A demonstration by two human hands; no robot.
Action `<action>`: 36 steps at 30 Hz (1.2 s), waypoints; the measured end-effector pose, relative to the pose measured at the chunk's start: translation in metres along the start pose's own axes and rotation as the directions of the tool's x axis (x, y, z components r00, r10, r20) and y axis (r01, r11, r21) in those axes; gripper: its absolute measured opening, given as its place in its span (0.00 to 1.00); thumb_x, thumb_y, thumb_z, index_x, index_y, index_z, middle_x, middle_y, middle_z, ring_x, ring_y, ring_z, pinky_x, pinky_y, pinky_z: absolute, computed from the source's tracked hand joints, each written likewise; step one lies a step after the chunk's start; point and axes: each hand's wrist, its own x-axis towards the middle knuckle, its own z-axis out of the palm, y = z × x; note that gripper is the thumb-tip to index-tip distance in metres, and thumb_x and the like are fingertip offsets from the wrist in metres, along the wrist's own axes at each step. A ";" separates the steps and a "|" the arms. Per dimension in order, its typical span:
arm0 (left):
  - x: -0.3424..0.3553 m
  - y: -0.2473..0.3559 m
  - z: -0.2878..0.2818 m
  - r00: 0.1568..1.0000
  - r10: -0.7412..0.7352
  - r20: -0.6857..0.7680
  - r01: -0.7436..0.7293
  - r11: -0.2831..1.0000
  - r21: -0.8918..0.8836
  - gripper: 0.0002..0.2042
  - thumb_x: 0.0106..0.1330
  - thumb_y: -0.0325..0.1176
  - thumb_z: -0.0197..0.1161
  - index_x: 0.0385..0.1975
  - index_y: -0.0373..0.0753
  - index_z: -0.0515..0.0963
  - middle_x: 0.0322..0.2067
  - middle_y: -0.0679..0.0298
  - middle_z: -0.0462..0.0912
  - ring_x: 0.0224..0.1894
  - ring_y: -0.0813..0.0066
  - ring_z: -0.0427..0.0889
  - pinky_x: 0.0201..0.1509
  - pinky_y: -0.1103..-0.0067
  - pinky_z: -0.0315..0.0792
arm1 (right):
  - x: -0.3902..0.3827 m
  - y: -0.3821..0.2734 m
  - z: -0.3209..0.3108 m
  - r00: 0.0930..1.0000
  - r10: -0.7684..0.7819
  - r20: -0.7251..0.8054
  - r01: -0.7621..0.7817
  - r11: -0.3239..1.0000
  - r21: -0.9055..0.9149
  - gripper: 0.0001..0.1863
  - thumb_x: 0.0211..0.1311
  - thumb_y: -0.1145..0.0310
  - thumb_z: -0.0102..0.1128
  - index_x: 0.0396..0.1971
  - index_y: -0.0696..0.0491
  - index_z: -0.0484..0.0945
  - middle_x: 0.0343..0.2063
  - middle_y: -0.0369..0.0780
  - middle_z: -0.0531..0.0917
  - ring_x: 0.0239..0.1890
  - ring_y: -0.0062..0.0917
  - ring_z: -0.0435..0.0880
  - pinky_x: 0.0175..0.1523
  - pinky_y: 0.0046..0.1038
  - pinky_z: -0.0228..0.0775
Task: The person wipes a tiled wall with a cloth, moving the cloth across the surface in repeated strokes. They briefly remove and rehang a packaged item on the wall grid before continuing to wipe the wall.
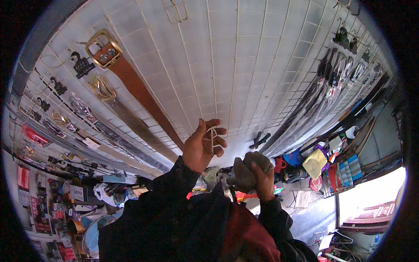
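Note:
My left hand [195, 152] is raised in front of a white wire grid [238, 65], its fingers curled around a thin white wire hook [212, 139]. Lower and to the right, my right hand [263, 182] grips a bunched grey-brown cloth [243, 175]. The cloth is apart from the grid. A brown leather belt [139, 87] with a large gold buckle hangs from the grid to the left of my left hand.
More belts [131, 120] hang at the left, and several plastic-wrapped belts [301, 102] at the right. A black hanger [260, 139] is near the grid's lower part. Piled goods [314, 163] lie below right, beside a bright doorway [371, 201]. Crowded shelves [56, 209] stand lower left.

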 end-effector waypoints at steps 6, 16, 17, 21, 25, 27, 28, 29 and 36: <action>-0.001 -0.011 0.002 0.997 -0.054 -0.055 0.055 0.998 0.020 0.18 0.75 0.41 0.55 0.58 0.39 0.71 0.45 0.58 0.78 0.34 0.66 0.82 0.28 0.73 0.72 | 0.002 -0.026 0.015 0.998 0.025 0.053 -0.030 0.996 0.089 0.19 0.65 0.76 0.61 0.56 0.62 0.75 0.52 0.45 0.83 0.54 0.31 0.81 0.63 0.35 0.71; -0.007 -0.030 0.024 0.985 0.158 0.074 -0.167 0.722 0.672 0.19 0.70 0.24 0.49 0.61 0.37 0.67 0.47 0.63 0.72 0.37 0.78 0.77 0.36 0.81 0.71 | 0.004 -0.025 0.002 0.994 0.032 0.103 -0.006 0.972 -0.236 0.09 0.65 0.66 0.62 0.39 0.54 0.84 0.37 0.41 0.87 0.37 0.31 0.85 0.45 0.35 0.78; -0.006 -0.030 0.024 0.966 0.198 0.166 -0.258 0.698 0.668 0.17 0.72 0.25 0.51 0.60 0.37 0.68 0.47 0.64 0.72 0.38 0.77 0.78 0.36 0.81 0.71 | 0.005 -0.024 0.001 0.975 -0.062 0.212 0.147 0.896 -0.419 0.10 0.65 0.69 0.63 0.43 0.56 0.83 0.37 0.40 0.87 0.39 0.26 0.84 0.47 0.32 0.77; -0.001 -0.040 0.021 0.968 0.152 0.201 -0.237 0.820 0.521 0.16 0.73 0.25 0.53 0.59 0.35 0.68 0.40 0.62 0.74 0.39 0.71 0.80 0.42 0.76 0.74 | 0.001 -0.020 0.000 0.842 -0.006 0.539 0.479 0.467 -0.743 0.19 0.68 0.54 0.55 0.46 0.53 0.82 0.39 0.47 0.86 0.40 0.45 0.84 0.46 0.46 0.75; -0.007 -0.068 0.012 0.976 0.138 0.166 -0.203 0.847 0.492 0.22 0.69 0.26 0.61 0.61 0.37 0.64 0.37 0.58 0.79 0.43 0.63 0.84 0.51 0.67 0.78 | -0.006 -0.027 0.010 0.743 0.258 0.617 0.453 0.484 -0.748 0.23 0.69 0.47 0.54 0.45 0.53 0.83 0.40 0.48 0.86 0.43 0.45 0.84 0.50 0.44 0.74; -0.010 -0.082 0.006 0.988 0.010 0.155 -0.087 0.864 0.496 0.22 0.70 0.20 0.54 0.63 0.37 0.64 0.40 0.57 0.78 0.46 0.66 0.82 0.55 0.71 0.75 | -0.012 -0.036 0.015 0.741 0.350 0.573 0.252 0.645 -0.721 0.23 0.68 0.47 0.57 0.43 0.53 0.83 0.38 0.47 0.86 0.41 0.40 0.85 0.47 0.38 0.75; -0.012 -0.086 0.002 0.985 -0.011 0.174 -0.084 0.843 0.531 0.21 0.70 0.21 0.54 0.62 0.37 0.64 0.40 0.57 0.79 0.45 0.67 0.81 0.55 0.71 0.75 | -0.012 -0.041 0.018 0.729 0.323 0.603 0.325 0.612 -0.721 0.25 0.67 0.45 0.57 0.42 0.55 0.82 0.37 0.48 0.86 0.41 0.41 0.85 0.46 0.39 0.75; -0.015 -0.090 -0.003 0.984 -0.074 0.164 -0.039 0.804 0.593 0.20 0.70 0.21 0.54 0.62 0.37 0.64 0.40 0.57 0.80 0.45 0.69 0.81 0.55 0.72 0.74 | -0.013 -0.047 0.020 0.731 0.309 0.609 0.336 0.614 -0.714 0.26 0.67 0.44 0.57 0.42 0.56 0.82 0.38 0.49 0.86 0.42 0.43 0.85 0.48 0.40 0.75; -0.023 -0.097 -0.024 0.969 -0.236 0.068 0.120 0.696 0.708 0.17 0.73 0.31 0.55 0.59 0.39 0.63 0.39 0.57 0.82 0.40 0.71 0.81 0.47 0.73 0.76 | -0.027 -0.067 0.025 0.708 0.368 0.603 0.212 0.704 -0.678 0.26 0.69 0.45 0.56 0.43 0.56 0.82 0.37 0.51 0.86 0.41 0.45 0.86 0.51 0.40 0.76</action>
